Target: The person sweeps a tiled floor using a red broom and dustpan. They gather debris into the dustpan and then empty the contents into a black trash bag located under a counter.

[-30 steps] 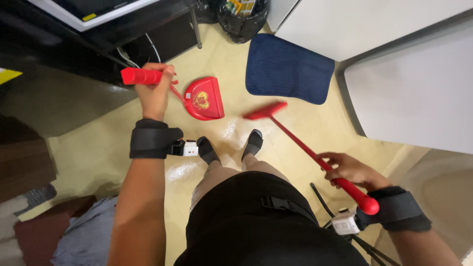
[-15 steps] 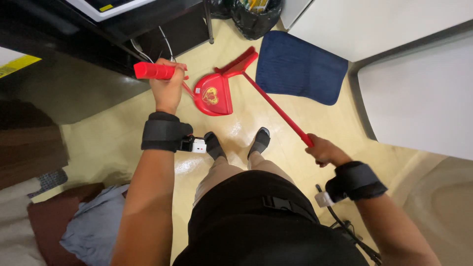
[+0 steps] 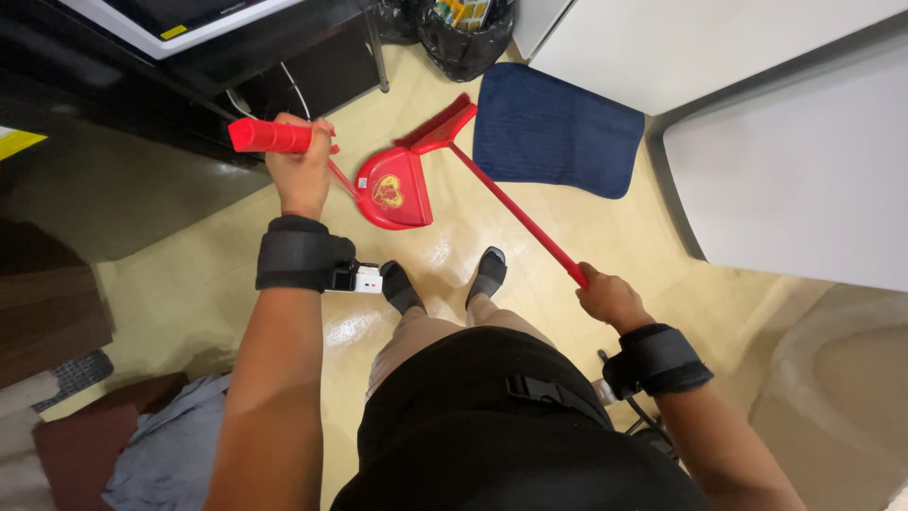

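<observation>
My left hand (image 3: 301, 170) grips the red handle of a red dustpan (image 3: 395, 189), whose pan rests on the pale yellow floor ahead of my feet. A red broom (image 3: 492, 194) runs as a long stick from my right hand (image 3: 610, 298), which holds its near end, up to the broom head lying at the far edge of the dustpan. Both wrists wear black bands. My feet in black slippers stand just below the dustpan.
A dark blue mat (image 3: 553, 142) lies on the floor right of the broom head. A black bin bag (image 3: 463, 33) stands at the top. A dark cabinet (image 3: 189, 85) fills the upper left, white appliance fronts (image 3: 785, 170) the right. Cloths (image 3: 161, 454) lie lower left.
The broom head has swung from the floor right of the dustpan up to the pan's far edge. My right hand has moved up and inward along the stick. The left hand keeps the dustpan.
</observation>
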